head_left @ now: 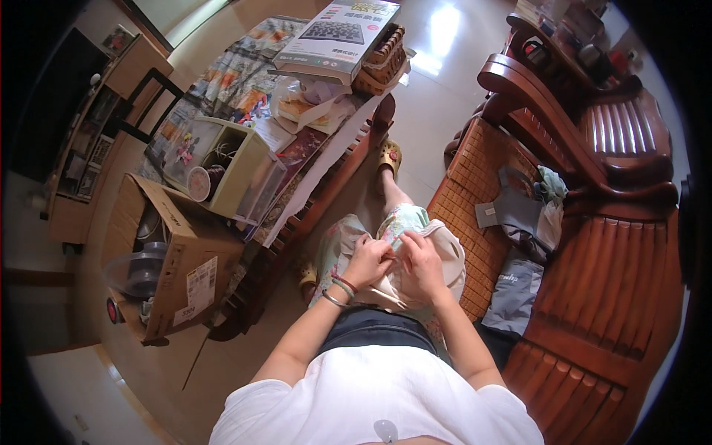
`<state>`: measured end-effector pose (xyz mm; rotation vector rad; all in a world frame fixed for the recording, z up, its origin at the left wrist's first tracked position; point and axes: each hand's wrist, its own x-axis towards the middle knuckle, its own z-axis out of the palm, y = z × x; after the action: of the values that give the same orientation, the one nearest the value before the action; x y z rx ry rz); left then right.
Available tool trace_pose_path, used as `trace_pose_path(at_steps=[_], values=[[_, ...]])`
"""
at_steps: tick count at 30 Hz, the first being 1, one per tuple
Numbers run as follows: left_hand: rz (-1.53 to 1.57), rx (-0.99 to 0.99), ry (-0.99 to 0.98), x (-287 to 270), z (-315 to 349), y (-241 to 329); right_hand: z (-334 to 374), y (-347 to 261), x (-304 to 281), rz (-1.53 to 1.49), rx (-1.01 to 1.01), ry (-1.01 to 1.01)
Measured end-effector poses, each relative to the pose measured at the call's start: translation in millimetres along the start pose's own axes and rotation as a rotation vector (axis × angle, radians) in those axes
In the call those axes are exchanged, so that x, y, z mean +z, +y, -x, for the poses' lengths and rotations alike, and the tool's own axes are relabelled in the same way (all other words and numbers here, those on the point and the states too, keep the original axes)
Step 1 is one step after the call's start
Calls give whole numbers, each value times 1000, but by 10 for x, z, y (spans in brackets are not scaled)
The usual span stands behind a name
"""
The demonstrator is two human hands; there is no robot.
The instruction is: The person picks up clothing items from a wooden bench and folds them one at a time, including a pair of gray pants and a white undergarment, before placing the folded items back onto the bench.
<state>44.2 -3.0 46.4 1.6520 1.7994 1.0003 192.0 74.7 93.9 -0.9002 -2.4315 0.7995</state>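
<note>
An off-white cloth item point(452, 256) lies gathered across my lap, over pale green floral fabric point(343, 236). Above it, my left hand point(373, 257) has its fingers curled in a pinch at the cloth's folds. Close by on the right, my right hand point(420, 263) bends its fingers together over the same cloth. The two sets of fingertips almost meet. Whatever small piece lies between them is too small to make out, and the cloth's exact kind is not clear.
To the left, a long wooden table point(293, 236) bears a desk organizer point(241, 167), a wicker basket point(382, 63) and a boxed game point(337, 37). An open cardboard box point(174, 259) stands beside it. Right of me is a wooden bench point(578, 297) with a grey bag point(514, 293).
</note>
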Motion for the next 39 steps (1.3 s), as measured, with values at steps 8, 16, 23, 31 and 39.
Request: trace_pose_path(at_steps=[8, 16, 23, 31, 39], values=[[-231, 252, 187, -215, -11, 187, -259, 55, -246, -72, 13, -340], [-477, 286, 77, -249, -54, 349, -198, 30, -216, -363, 184, -263], [-470, 512, 50, -318, -155, 410, -17, 216, 116, -348, 384, -13], [-416, 607, 111, -451, -109, 534, -80, 515, 127, -542, 503, 82], [-369, 612, 22, -325, 133, 628, -142, 560, 10, -460, 478, 178]])
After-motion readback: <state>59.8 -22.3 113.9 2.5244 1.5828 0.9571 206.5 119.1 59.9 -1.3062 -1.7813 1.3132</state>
